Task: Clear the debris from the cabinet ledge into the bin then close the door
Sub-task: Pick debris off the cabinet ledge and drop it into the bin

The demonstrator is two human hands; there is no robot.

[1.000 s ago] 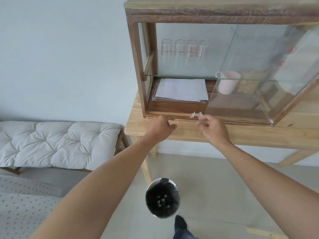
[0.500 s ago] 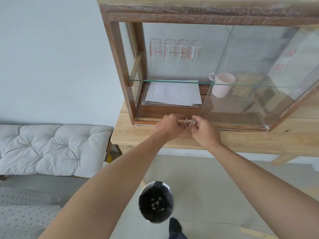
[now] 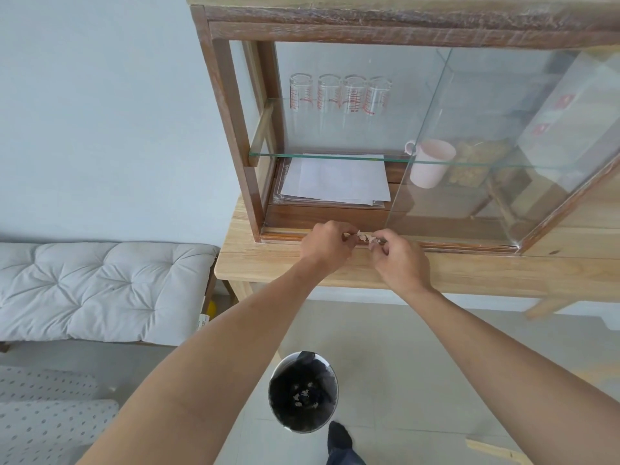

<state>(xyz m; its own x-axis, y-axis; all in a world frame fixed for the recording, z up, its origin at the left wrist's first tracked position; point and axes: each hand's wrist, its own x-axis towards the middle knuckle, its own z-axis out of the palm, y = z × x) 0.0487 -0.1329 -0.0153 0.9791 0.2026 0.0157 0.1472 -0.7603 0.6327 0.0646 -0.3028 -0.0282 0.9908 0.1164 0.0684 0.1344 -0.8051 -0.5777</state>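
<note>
A small heap of pale, flaky debris (image 3: 366,237) lies on the cabinet ledge (image 3: 285,233), the wooden bottom track of a glass-fronted cabinet. My left hand (image 3: 327,245) and my right hand (image 3: 401,260) close in on the heap from either side, fingertips curled and touching it. The sliding glass door (image 3: 503,146) stands pushed to the right, leaving the left half of the cabinet open. On the floor below, between my forearms, stands a round bin (image 3: 303,392) with a black liner and a few pale scraps at its bottom.
The cabinet sits on a light wooden table (image 3: 268,266). Inside are several measuring glasses (image 3: 339,95), a stack of papers (image 3: 335,179) and a pink mug (image 3: 431,162). A white cushioned bench (image 3: 100,290) stands at the left. My socked foot (image 3: 339,437) is beside the bin.
Both hands have come together around the debris; a second ago they were apart, the left one well to the left of it. The camera has shifted closer to the cabinet.
</note>
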